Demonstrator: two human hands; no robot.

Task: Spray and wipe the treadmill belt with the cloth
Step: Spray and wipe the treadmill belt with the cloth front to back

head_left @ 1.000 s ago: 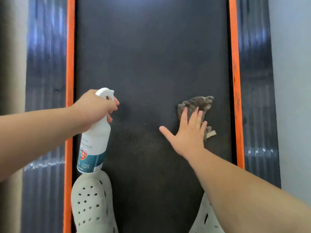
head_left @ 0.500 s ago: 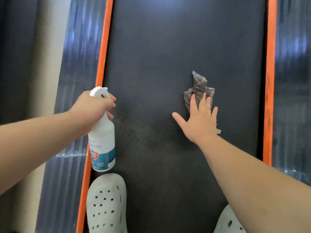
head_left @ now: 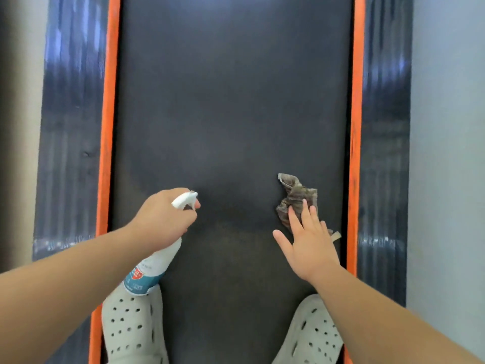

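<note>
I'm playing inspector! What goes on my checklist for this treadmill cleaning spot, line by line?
Surface: dark treadmill belt, darker patch between the hands.
Job's things: spray bottle tilted over the belt; crumpled cloth on the belt's right side.
Clutter: two white clogs at the belt's near end.
Grippers: left hand grips the bottle; right hand rests flat on the cloth.
Cables: nothing seen.
Surroundings: orange strips, dark side rails, pale wall.

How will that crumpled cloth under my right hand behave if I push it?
The cloth looks limp and crumpled, so it will probably bunch rather than slide flat. The right hand presses only its near part, so the far corner may trail loosely.
</note>
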